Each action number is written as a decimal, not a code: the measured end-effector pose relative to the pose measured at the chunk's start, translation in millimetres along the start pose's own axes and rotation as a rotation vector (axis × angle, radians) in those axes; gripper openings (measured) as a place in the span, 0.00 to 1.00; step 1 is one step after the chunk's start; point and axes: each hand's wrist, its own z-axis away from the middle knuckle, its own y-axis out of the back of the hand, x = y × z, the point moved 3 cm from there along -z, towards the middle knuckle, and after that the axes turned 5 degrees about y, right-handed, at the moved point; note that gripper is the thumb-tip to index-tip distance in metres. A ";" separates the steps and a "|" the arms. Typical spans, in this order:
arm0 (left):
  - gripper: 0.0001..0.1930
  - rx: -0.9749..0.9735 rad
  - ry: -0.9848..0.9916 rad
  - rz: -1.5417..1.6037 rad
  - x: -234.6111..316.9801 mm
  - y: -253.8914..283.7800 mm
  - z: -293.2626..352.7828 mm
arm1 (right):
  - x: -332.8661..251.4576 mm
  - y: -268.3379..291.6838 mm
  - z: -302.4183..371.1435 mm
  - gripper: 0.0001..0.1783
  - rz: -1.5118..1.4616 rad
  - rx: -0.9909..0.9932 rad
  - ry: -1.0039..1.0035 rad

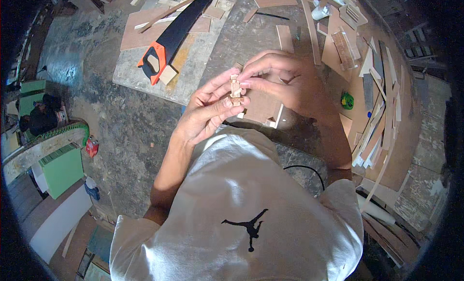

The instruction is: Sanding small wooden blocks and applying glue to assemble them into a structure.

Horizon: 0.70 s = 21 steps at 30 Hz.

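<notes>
Close in front of my chest, a small assembly of wooden pieces [236, 90] is held up between both hands. My left hand [205, 109] grips it from the left, with the thumb near its lower end and the fingers along its upper side. From the right, my right hand [278, 78] pinches its upper part between thumb and fingers. Below the hands lies a brown wooden panel [263, 107] with small pale blocks at its near corners, partly covered by my right hand.
A handsaw [164, 56] with an orange and black handle lies on the bench at the far left. Wood strips [382, 112] and offcuts pile up on the right, near a green tape measure [347, 100]. A black cable [309, 169] curves beside my right side.
</notes>
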 end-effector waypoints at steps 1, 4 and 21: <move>0.31 0.000 0.001 0.001 -0.1 0.2 -0.3 | 1.3 0.1 0.4 0.07 -0.014 0.019 -0.017; 0.31 -0.004 -0.007 0.006 0.4 2.2 -0.6 | 2.8 0.1 -1.7 0.07 -0.017 0.004 -0.014; 0.31 0.121 0.271 -0.297 59.4 40.2 -50.8 | 157.5 94.6 -1.4 0.07 0.502 -0.226 -0.246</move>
